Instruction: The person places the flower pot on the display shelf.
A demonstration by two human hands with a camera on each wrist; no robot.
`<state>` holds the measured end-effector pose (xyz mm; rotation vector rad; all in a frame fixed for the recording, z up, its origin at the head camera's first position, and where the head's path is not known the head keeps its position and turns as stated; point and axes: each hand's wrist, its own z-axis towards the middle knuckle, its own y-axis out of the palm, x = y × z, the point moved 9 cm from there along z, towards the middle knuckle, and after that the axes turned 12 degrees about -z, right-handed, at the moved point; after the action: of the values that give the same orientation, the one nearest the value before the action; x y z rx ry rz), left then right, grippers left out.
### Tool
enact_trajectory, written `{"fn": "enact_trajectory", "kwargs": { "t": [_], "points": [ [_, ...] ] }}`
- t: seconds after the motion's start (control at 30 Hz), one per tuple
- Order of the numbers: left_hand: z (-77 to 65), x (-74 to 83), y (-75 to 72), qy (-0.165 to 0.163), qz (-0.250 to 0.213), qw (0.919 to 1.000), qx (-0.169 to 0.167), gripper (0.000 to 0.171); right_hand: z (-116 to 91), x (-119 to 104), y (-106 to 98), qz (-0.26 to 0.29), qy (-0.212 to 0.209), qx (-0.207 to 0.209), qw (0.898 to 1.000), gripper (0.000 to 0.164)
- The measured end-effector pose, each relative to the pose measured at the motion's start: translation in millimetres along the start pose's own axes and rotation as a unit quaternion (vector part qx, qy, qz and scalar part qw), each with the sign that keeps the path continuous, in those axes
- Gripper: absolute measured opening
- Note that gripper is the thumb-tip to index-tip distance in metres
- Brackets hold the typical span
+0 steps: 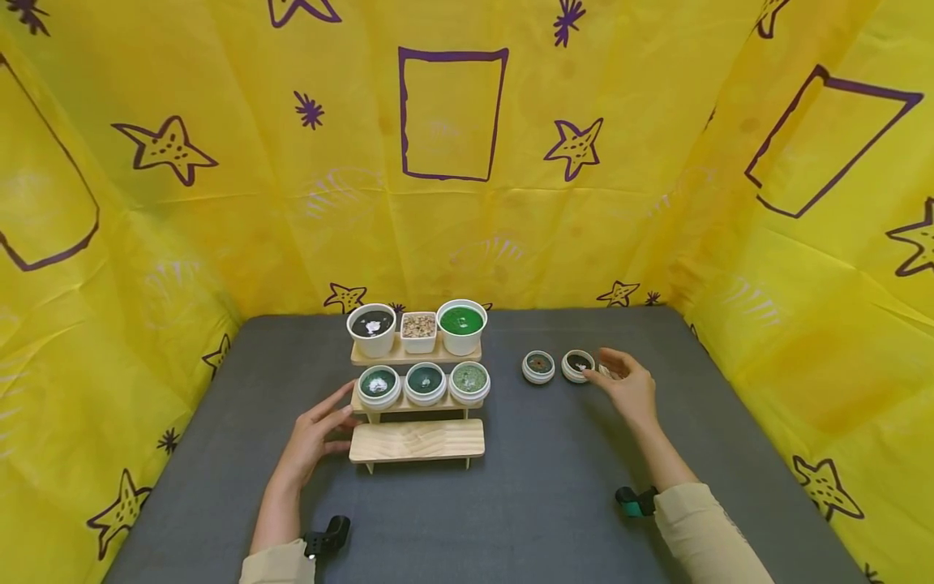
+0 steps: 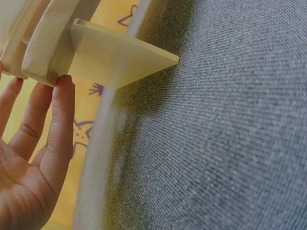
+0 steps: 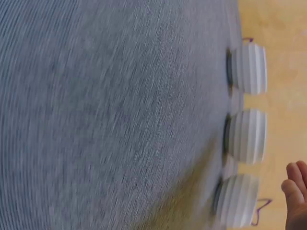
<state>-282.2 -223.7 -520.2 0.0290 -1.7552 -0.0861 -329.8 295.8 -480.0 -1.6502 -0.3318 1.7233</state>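
Note:
A three-step wooden stand [image 1: 417, 440] holds white cups of dark, green and speckled contents on its upper two steps; its front step is bare. My left hand [image 1: 310, 442] is at the stand's left side, and in the left wrist view its extended fingertips touch the ends of the wooden boards [image 2: 50, 52]. To the right, my right hand [image 1: 629, 391] hovers by the small white bowls, fingers loosely bent and holding nothing. One bowl [image 1: 538, 369] has greenish contents, another [image 1: 578, 365] dark. The right wrist view shows a third ribbed bowl [image 3: 237, 201], mostly hidden by the hand in the head view.
On the back step stand a cup of dark content [image 1: 372, 328], a square dish of speckled bits [image 1: 419, 331] and a bright green cup [image 1: 462, 324]. Grey cloth [image 1: 525, 503] covers the table. Yellow patterned curtains [image 1: 452, 227] enclose the back and sides.

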Motion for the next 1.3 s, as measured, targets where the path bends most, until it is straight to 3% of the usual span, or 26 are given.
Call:
{"fn": "enact_trajectory", "kwargs": {
  "t": [0.47, 0.87, 1.3],
  "points": [
    [-0.4, 3.1, 1.1, 0.005, 0.003, 1.0, -0.001, 0.055, 7, 38, -29, 0.007, 0.064, 0.079, 0.995, 0.053],
    [-0.4, 0.8, 0.8, 0.0, 0.0, 1.0, -0.004, 0.055, 12, 54, -21, -0.042, 0.085, 0.039, 0.995, 0.069],
    [-1.1, 0.8, 0.6, 0.0, 0.002, 1.0, -0.001, 0.055, 16, 60, -16, -0.049, 0.098, 0.03, 0.993, 0.07]
  ]
}}
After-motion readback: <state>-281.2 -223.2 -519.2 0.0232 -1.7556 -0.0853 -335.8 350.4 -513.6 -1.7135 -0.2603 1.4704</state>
